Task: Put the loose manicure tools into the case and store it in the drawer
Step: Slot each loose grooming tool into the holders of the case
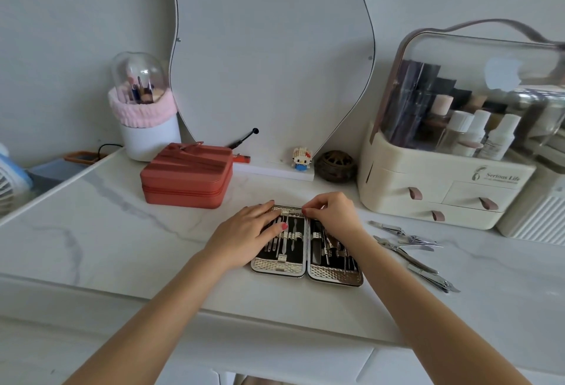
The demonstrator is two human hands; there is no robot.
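The manicure case point(305, 268) lies open flat on the marble table top, with metal tools strapped into both black halves. My left hand point(244, 232) rests flat on the case's left half, fingers straight. My right hand point(333, 210) is at the top edge of the case, its fingertips pinching a small metal tool point(293, 211) by the clasp. Several loose steel tools point(409, 244), clippers and nippers among them, lie on the table to the right of the case.
A red zipped box point(186, 176) stands behind left. A cream cosmetics organizer point(440, 189) with small drawers stands at back right. A brush holder point(146, 128), a mirror point(269, 57), a toy figure point(301, 158) and a dark round ornament point(335, 166) line the back. The table's front edge point(275, 314) runs below the case.
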